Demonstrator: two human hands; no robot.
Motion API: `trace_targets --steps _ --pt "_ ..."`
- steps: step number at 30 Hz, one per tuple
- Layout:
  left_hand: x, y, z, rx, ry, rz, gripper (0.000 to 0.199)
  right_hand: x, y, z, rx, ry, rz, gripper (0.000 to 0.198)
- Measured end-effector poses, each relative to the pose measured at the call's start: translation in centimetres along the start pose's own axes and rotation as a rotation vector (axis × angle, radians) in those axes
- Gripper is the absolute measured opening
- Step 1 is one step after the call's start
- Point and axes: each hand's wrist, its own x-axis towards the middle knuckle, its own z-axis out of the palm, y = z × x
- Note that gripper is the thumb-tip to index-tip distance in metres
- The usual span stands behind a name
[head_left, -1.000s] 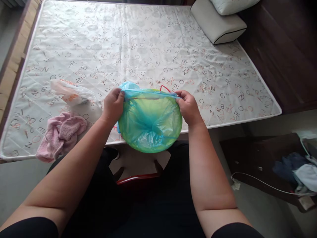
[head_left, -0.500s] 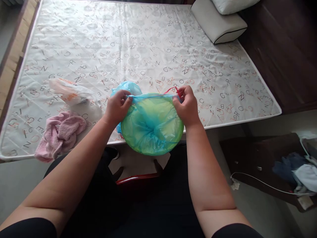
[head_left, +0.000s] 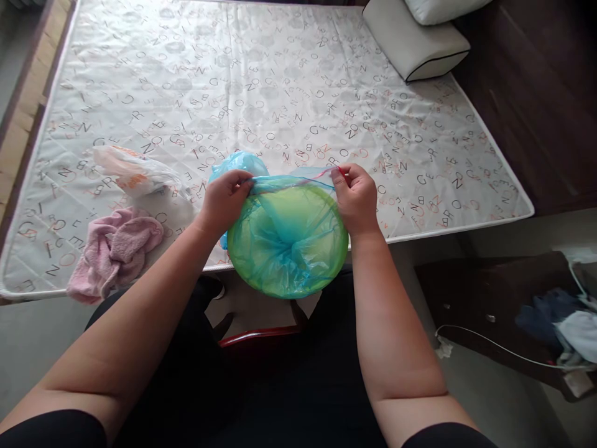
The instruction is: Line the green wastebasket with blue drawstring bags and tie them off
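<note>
A translucent blue plastic bag (head_left: pixel 289 249) lies over the mouth of a round green bin (head_left: pixel 344 244), its middle sunk inward in folds. My left hand (head_left: pixel 224 200) pinches the bag's edge at the upper left of the rim. On the other side, my right hand (head_left: pixel 358 200) grips the same edge together with a red drawstring (head_left: pixel 321 176), and the film is stretched between both hands. Behind my left hand sits another blue plastic bundle (head_left: pixel 240 163), partly hidden. The lower body of the bin is out of sight.
The bin is at the front edge of a letter-printed mattress (head_left: pixel 280 81). A pink towel (head_left: pixel 116 252) and a white-and-orange plastic bag (head_left: pixel 135 171) lie at left, a pillow (head_left: pixel 415 43) far right. A red-edged stool (head_left: pixel 261 334) is below; dark furniture with clothes (head_left: pixel 545 317) stands right.
My right hand has shifted slightly right and drawn the bag's edge with it. The red drawstring, earlier a loose loop, now runs straighter along the edge. My left hand has barely moved.
</note>
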Motion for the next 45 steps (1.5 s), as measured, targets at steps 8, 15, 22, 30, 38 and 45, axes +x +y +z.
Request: trace_targets --steps 8,15,22,30,38,45 --pt "0.7 -1.8 0.4 -0.120 0.003 -0.105 0.010 0.1 0.1 0.3 0.115 -0.186 0.057 0.049" --pt "0.4 -1.6 0.8 -0.295 -0.019 -0.135 0.009 0.0 0.4 0.1 0.295 -0.364 0.246 0.039" --pt "-0.1 -1.4 1.2 -0.405 0.115 0.009 0.015 0.0 0.1 -0.1 0.237 -0.307 0.198 0.051" --pt "-0.3 -1.2 0.9 -0.359 0.185 0.031 0.026 -0.2 -0.8 0.0 0.126 -0.191 0.117 0.053" --pt "0.0 -2.0 1.2 -0.584 0.115 -0.116 0.040 0.0 0.5 0.0 0.136 -0.213 0.173 0.058" --pt "0.6 -2.2 0.8 -0.749 0.034 -0.237 0.049 -0.4 -0.1 -0.2 0.038 -0.320 0.013 0.056"
